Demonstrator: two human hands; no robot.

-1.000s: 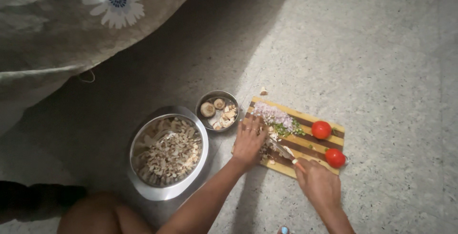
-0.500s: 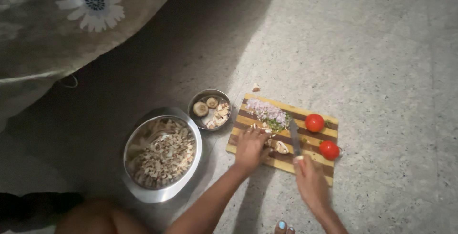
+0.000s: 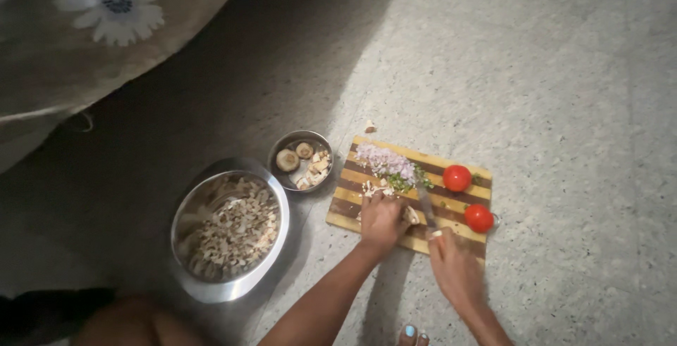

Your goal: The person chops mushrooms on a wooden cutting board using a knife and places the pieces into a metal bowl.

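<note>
While mushroom piece (image 3: 410, 215) lies mid-board near front edge of striped cutting board (image 3: 345, 207), left hand (image 3: 381, 219) presses it, fingers curled together, piece at fingertips. Right hand (image 3: 455, 267) clenched round knife (image 3: 426, 207) handle, blade just beside piece. Chopped onion (image 3: 384, 162) toward back edge; two tomatoes (image 3: 457, 178) at right end. Small steel bowl (image 3: 300, 160) and large steel bowl (image 3: 229, 229) off left edge.

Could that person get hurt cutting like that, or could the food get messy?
Maybe. The left hand holds a mushroom piece right beside the knife, so fingers could get nicked if the blade slips. The two tomatoes sit loose near the edge of the cutting board and might roll onto the floor. One scrap already lies on the floor, so more chopped bits may scatter off too.
</note>
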